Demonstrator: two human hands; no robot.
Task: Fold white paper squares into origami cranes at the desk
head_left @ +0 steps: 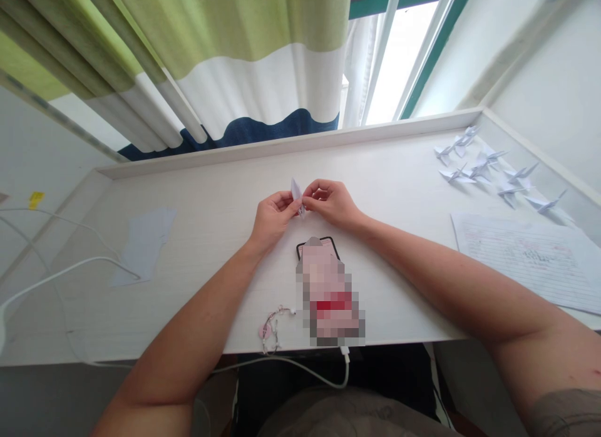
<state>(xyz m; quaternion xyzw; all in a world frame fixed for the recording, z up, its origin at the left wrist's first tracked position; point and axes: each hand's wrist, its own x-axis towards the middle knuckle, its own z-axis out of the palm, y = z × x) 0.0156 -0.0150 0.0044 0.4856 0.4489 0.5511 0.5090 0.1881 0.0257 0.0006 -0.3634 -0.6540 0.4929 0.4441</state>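
A small folded piece of white paper (pixel 297 194) is pinched between both hands above the middle of the white desk (pixel 211 236). My left hand (pixel 273 216) grips its lower left side with thumb and fingers closed. My right hand (pixel 330 201) pinches its right side, fingers curled. One pointed flap of the paper sticks up between the two hands. A phone (pixel 328 293) lies flat on the desk just in front of the hands, its screen blurred.
Several folded paper cranes (pixel 488 168) stand at the far right of the desk. A lined written sheet (pixel 526 255) lies at the right. Blank paper slips (pixel 143 243) lie at the left. A bracelet (pixel 272 327), white cables (pixel 61 271) and curtains (pixel 211 67) are also in view.
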